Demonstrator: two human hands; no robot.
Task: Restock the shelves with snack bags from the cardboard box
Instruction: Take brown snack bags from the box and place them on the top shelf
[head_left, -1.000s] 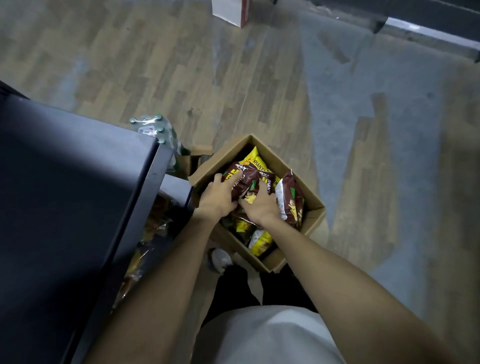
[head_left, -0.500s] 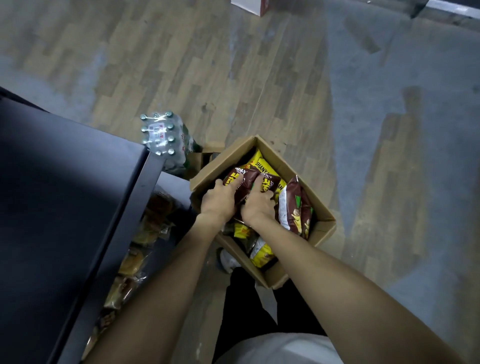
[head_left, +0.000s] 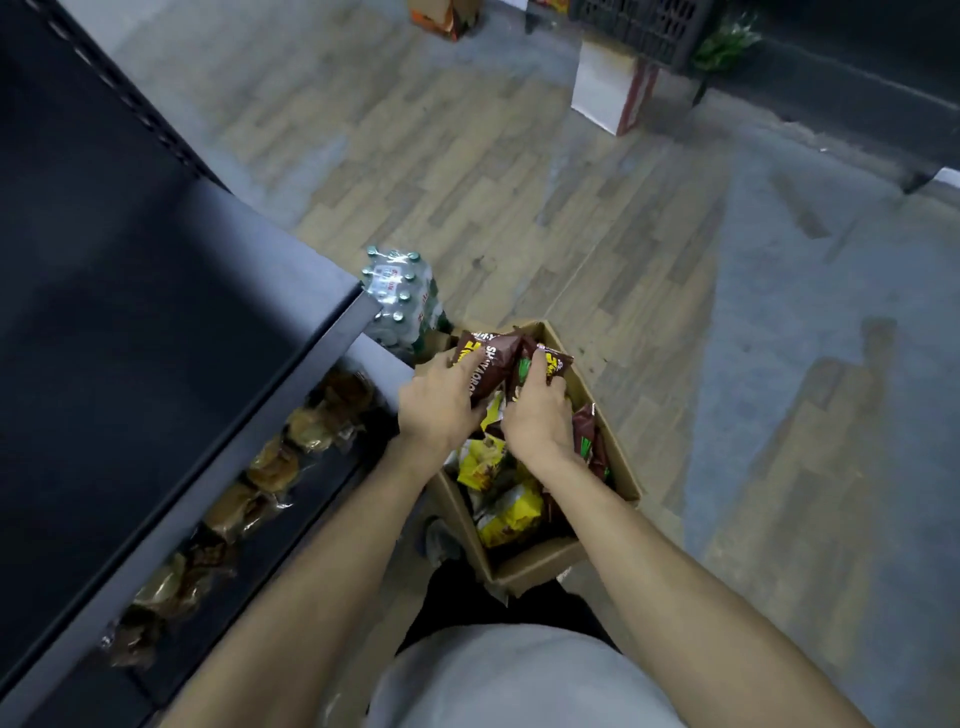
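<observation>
**Lifting a handful of brown bags out of the box**

Both hands are over the far end of the box, which stands on the floor beside the shelf. The left hand grips a brown bag with its fingers curled round the lower edge. The right hand pinches a second brown bag just beside the first one; the two bags touch and stand above the rim of the box.

To do this step well, I think the hands should keep the bags pressed together as one bundle and raise them straight up – the film looks slippery, and a loose bag can fall back. A soft grip is better, because the snacks inside probably break easily. Then the bundle must turn left toward the shelf without catching its front edge.

Several yellow bags and one more brown bag lie in the box, so much of the task is left.

Some things are hard to see. The hands hide the lower parts of the held bags, so I cannot tell how many bags are in each grip. The lower shelf level shows only a row of wrapped brownish goods – blurred, and the free place for the bags is not visible. The pack of bottles is partly behind the shelf corner.
</observation>
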